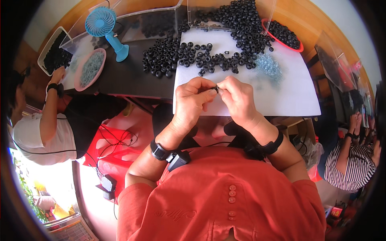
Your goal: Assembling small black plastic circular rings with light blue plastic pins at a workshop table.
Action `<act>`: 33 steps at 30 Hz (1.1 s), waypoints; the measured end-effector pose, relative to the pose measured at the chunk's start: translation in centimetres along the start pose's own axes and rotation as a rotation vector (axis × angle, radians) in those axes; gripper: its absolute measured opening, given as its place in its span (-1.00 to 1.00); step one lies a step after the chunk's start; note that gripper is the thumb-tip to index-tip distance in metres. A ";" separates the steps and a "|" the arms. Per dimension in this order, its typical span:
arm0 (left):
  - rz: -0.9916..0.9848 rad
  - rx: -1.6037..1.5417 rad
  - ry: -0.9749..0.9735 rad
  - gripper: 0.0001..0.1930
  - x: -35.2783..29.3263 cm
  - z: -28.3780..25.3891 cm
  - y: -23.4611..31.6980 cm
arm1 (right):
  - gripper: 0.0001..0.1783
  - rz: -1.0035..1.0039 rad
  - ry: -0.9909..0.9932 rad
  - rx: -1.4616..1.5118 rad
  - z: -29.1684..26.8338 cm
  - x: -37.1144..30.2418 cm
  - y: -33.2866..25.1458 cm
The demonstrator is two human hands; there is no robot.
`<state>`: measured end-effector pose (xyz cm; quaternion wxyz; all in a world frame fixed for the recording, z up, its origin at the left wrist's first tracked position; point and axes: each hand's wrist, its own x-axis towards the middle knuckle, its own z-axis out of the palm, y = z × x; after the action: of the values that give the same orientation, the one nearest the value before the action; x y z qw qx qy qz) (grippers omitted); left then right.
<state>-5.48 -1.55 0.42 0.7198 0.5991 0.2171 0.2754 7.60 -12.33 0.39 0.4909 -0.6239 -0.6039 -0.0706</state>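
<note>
My left hand [192, 98] and my right hand [240, 100] meet over the near edge of a white sheet [289, 98]. Both are closed, thumbs and fingertips pinching a small black part [216, 88] between them. Its shape is mostly hidden by the fingers. Just beyond my hands lie loose black ring-like parts [201, 60], rounded, some with a visible hole. Right of these, a heap of tiny pale-blue translucent pieces [268, 68] is spread on the sheet; they are too small to name.
A blue desk fan [100, 22] stands at the back left, near a pink tray [78, 86] of pale-blue pieces. Clear plastic bins [179, 20] and a red bowl [300, 49] of black parts line the back. Co-workers sit left [44, 138] and right [350, 166].
</note>
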 end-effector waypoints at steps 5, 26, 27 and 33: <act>-0.024 -0.034 -0.021 -0.88 0.2 -0.2 0.2 | -0.82 -0.047 -0.010 -0.060 -0.1 0.2 -0.4; -0.083 0.096 -0.141 -0.84 0.6 0.3 2.2 | -0.66 -0.087 0.168 -0.400 1.2 -0.5 -0.9; -0.086 0.100 -0.143 -0.84 0.7 0.3 2.7 | -0.66 -0.083 0.170 -0.399 1.0 -0.5 -1.0; -0.150 0.310 -0.242 -0.77 1.4 0.4 3.0 | -0.62 -0.028 0.163 -0.313 0.2 -0.5 -0.7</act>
<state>-4.58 -0.54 3.43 0.6582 0.7137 0.2128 0.1100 6.78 -12.70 0.34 0.4341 -0.6766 -0.5523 -0.2207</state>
